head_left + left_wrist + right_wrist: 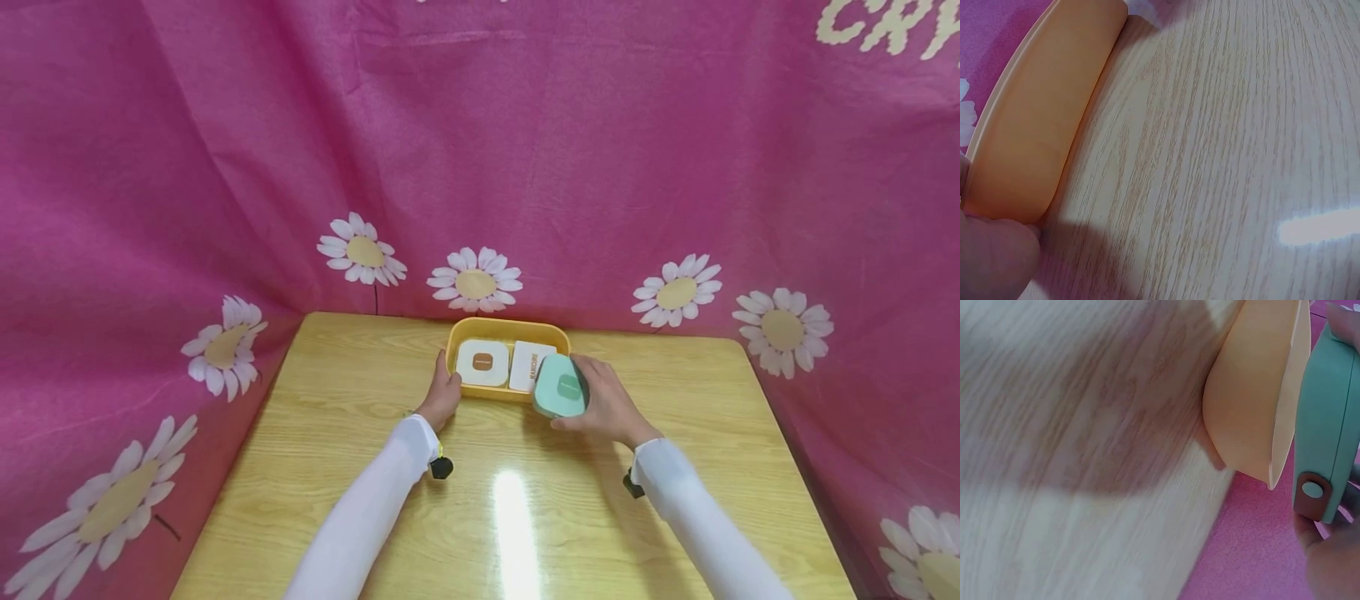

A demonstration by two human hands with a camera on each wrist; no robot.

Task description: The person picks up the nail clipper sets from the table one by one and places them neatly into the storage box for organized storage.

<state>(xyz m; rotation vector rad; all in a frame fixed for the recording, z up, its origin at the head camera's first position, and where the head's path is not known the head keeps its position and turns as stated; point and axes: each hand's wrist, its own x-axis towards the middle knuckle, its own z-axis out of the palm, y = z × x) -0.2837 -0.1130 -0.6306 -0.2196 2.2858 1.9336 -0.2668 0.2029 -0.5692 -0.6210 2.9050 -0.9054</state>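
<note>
A yellow storage bin sits near the table's back edge. My left hand holds its left end, the thumb against the front corner, as the left wrist view also shows near the bin's wall. My right hand grips a mint green case by its edges, tilted above the bin's right front rim. A brown snap tab shows on the case's side in the right wrist view. Inside the bin lie a white case with a brown square label and a white box marked MANICURE, partly hidden by the green case.
The wood-grain table carries a bright light reflection in front of the bin. A pink cloth with daisies hangs behind the table and along both sides, close to the bin's back.
</note>
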